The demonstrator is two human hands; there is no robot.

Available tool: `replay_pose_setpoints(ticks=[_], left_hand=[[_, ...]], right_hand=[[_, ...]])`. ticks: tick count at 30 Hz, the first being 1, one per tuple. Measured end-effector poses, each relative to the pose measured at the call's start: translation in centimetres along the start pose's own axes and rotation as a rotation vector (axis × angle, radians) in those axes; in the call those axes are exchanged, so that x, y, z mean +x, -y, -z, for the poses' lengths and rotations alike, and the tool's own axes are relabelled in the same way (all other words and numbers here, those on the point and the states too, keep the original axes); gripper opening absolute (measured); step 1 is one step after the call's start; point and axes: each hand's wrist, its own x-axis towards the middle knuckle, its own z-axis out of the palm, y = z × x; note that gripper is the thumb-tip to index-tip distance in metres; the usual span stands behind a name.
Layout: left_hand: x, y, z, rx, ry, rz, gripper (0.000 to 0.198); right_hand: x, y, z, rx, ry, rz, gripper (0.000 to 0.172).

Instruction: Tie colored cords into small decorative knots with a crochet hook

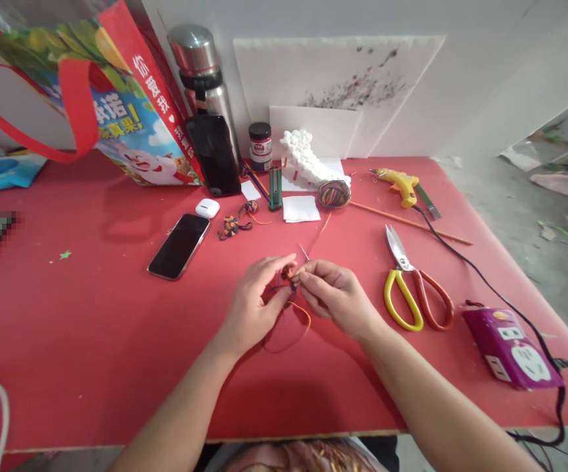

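Note:
My left hand (259,296) is closed, thumb and fingers pinching a small crocheted yarn piece (287,273) in dark, orange and red colours. My right hand (333,292) presses against it from the other side, closed on a thin metal crochet hook (304,252); one end sticks out past the fingers, and the rest is hidden. A loose orange and purple strand (308,320) loops below the hands on the table. Another strand runs up from the hands to a multicoloured yarn ball (333,194).
Scissors (403,262), a yellow glue gun (401,185) and a purple power strip (512,347) lie right on the red table (116,367). To the left is a phone (179,246); small yarn pieces (230,227) lie beyond. A bag (141,124) and flask (209,85) stand behind.

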Motion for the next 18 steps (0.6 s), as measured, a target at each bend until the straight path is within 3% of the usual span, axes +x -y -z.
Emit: replay_pose_setpoints(ticks=[4,9,18], left_hand=[[-0.44,-0.36,-0.48,-0.190,0.085,0.269,0.012],[-0.27,-0.80,-0.32,-0.501,0.207,0.569,0.028],[-0.34,-0.17,-0.65,-0.733,0.208,0.631,0.033]], right_hand=[[-0.37,0.05,-0.19,-0.048,0.047,-0.029,0.048],[-0.26,0.16,0.14,-0.038,-0.006,-0.055,0.051],[-0.13,0.08,0.18,-0.081,-0.041,-0.043,0.049]])
